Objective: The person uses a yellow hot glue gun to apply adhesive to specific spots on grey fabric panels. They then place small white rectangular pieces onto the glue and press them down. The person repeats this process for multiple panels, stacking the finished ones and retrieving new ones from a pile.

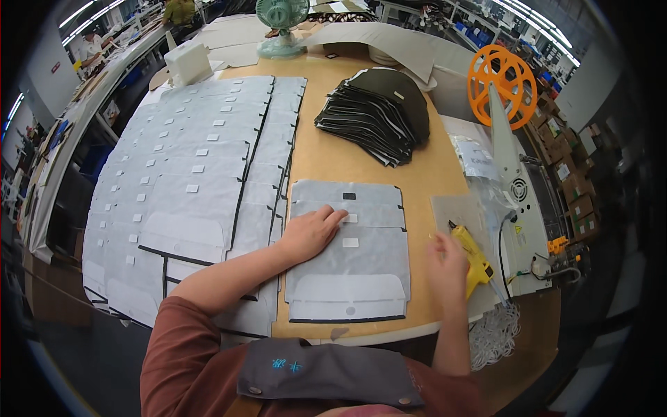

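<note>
A light grey fabric panel (313,257) with a dark bottom edge lies flat before me. Two small white patches, an upper patch (351,218) and a lower patch (351,242), sit on it below a dark patch (349,197). My left hand (314,233) rests on the panel, fingers stretched, fingertips beside the upper white patch. To the right, my right hand (448,263) is raised beside a yellow glue gun (474,260). Its fingers are smeared by motion, and whether it touches the gun cannot be told.
Overlapping grey panels (187,160) cover the table's left side. A stack of dark fabric pieces (382,111) lies behind my panel. A green fan (281,24) stands at the back. On the right are a machine (524,208) with an orange reel (501,87) and a plastic bag (479,163).
</note>
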Demonstrator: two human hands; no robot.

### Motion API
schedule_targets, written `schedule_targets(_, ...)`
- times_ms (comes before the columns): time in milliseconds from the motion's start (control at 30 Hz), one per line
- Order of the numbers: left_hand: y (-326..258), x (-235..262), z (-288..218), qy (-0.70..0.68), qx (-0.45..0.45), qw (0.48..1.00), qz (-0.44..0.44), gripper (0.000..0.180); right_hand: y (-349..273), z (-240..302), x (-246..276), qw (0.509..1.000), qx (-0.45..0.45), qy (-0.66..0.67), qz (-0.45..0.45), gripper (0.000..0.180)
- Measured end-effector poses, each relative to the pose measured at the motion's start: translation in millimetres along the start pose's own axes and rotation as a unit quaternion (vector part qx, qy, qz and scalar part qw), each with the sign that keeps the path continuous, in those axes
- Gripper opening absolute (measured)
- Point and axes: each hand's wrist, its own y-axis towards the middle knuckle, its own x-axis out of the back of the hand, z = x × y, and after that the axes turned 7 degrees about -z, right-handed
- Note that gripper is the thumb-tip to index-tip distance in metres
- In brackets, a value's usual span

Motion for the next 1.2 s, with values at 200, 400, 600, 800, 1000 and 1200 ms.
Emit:
schedule_targets(200, 6, 9, -21, 0.030, -0.038, 0.998, 0.035, 0.035, -68, -79, 66, 0.942, -0.178, -0.262, -0.108, 0.044)
schedule_targets(400, -12, 13, -66, -0.109, -0.018, 0.994, 0.026, 0.019, -57, -75, 62, 0.950, -0.273, -0.142, -0.050, 0.057)
schedule_targets(600, -42, 11, -114, -0.284, 0.038, 0.956, 0.057, 0.015, -53, -123, 56, 0.895, -0.362, 0.257, -0.036, 0.039)
schedule_targets(800, -48, 12, -137, -0.407, 0.087, 0.891, 0.181, 0.030, -52, -63, 59, 0.825, -0.377, 0.405, -0.112, 0.034)
schedule_targets(1000, -53, 13, -147, -0.466, 0.080, 0.831, 0.292, 0.044, -12, -19, 87, 0.757, -0.283, 0.563, -0.174, 0.039)
schedule_targets(1200, -48, 85, -115, -0.537, 0.151, 0.715, 0.422, 0.047, 83, -3, 141, 0.682, -0.135, 0.690, -0.202, 0.040)
